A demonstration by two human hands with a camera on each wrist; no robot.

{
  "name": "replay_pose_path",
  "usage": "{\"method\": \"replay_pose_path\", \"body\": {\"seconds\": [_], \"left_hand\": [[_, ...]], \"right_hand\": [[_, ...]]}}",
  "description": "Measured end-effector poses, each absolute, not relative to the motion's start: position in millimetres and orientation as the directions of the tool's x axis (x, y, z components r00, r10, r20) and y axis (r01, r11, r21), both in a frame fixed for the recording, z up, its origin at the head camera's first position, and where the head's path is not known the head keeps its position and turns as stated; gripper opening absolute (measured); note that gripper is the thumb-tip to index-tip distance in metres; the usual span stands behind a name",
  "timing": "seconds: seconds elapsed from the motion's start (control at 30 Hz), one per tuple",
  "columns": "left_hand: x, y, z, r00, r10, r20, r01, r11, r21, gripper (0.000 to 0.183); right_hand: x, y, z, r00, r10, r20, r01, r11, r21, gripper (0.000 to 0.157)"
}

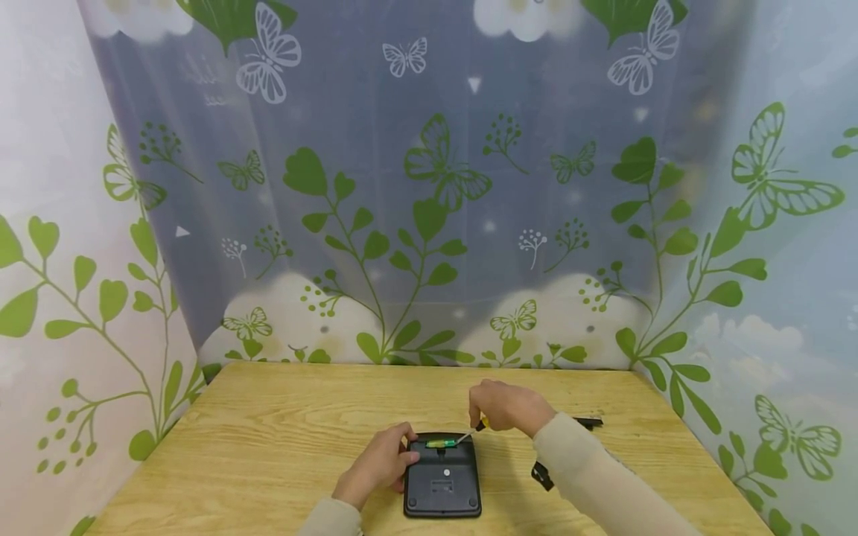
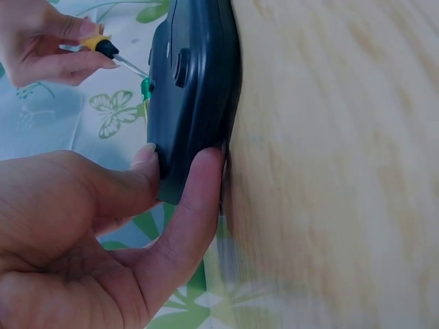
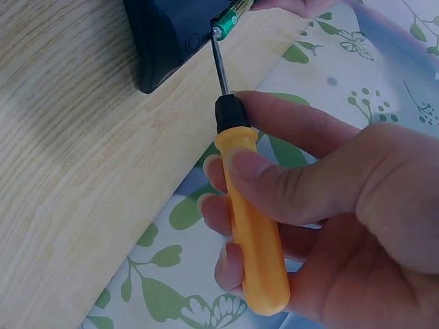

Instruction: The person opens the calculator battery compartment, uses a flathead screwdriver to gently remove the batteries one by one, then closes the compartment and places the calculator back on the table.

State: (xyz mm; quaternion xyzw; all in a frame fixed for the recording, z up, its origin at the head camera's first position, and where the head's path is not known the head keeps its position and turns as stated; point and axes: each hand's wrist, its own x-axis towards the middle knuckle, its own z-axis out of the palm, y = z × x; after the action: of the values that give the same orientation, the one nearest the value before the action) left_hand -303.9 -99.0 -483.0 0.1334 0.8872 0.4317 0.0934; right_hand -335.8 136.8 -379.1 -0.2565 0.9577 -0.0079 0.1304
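Note:
A black calculator-shaped device (image 1: 442,495) lies back side up on the table. In the recess near its far edge sits a green battery (image 1: 441,444), partly raised in the right wrist view. My left hand (image 1: 380,460) grips the device's left side, the thumb on top and a finger along the edge, as the left wrist view shows. My right hand (image 1: 511,406) holds a screwdriver (image 3: 254,226) with a yellow and black handle, fingers wrapped around it. Its metal tip touches or nearly touches the battery's right end (image 3: 218,32).
On the wooden table (image 1: 302,417), a black strip-like piece (image 1: 590,422) lies beyond the right forearm. Another small black item (image 1: 541,475) is partly hidden by the right sleeve. A patterned curtain (image 1: 429,223) hangs behind the table and along its sides.

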Motion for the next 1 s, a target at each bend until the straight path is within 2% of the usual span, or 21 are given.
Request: {"method": "replay_pose_path", "body": {"seconds": [0.23,1.0], "left_hand": [[-302.8,-99.2,-483.6,-0.947,0.316,-0.048,0.157,0.589,0.792,0.018],[-301.2,-98.7,-480.2,-0.945,0.324,-0.044,0.163,0.584,0.795,0.018]], "right_hand": [[-336.0,139.9,-382.2,-0.829,-0.498,-0.255,-0.488,0.867,-0.106,0.049],[-337.7,158.0,-393.6,-0.804,-0.561,-0.196,-0.522,0.825,-0.217,0.051]]}}
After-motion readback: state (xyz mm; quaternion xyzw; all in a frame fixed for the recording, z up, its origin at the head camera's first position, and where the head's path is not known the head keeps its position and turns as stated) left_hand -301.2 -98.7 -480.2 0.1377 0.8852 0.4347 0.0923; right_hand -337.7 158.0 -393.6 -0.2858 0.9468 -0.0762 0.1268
